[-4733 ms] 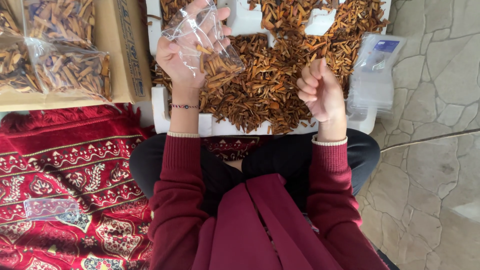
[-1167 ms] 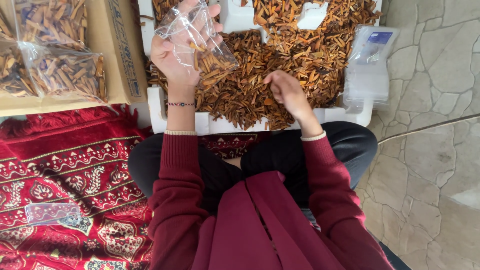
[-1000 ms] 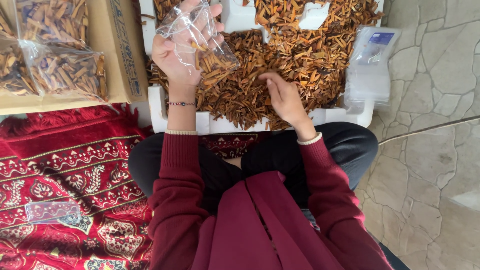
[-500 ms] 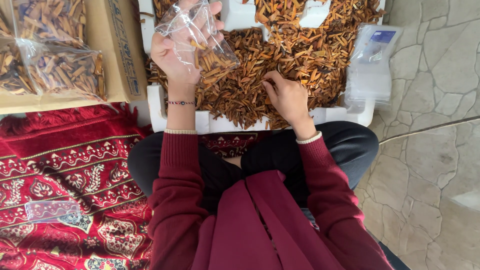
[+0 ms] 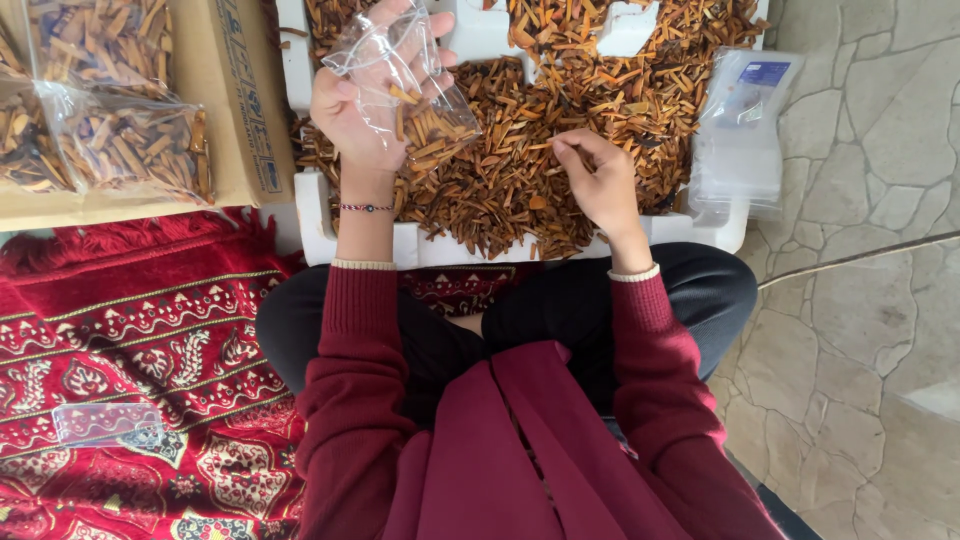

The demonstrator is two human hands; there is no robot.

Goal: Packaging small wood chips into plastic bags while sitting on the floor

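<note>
Underfoot, grey stone floor [image 5: 860, 330] right, red patterned rug [image 5: 130, 360] left. Ahead, white foam tray [image 5: 420, 245] heaped with brown sticks [image 5: 520, 170]. Left hand [image 5: 365, 105] gripping clear bag [image 5: 400, 70], fingers curled round it. Right hand [image 5: 600, 180] pinching sticks, fingertips together. Cardboard box [image 5: 235, 110] crowding tray's left edge; open floor right.

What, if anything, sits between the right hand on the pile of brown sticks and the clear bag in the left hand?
Nothing visible does. The right hand pinches sticks on the pile, and the clear bag in the left hand is held just above it. Only loose sticks lie between them.
</note>
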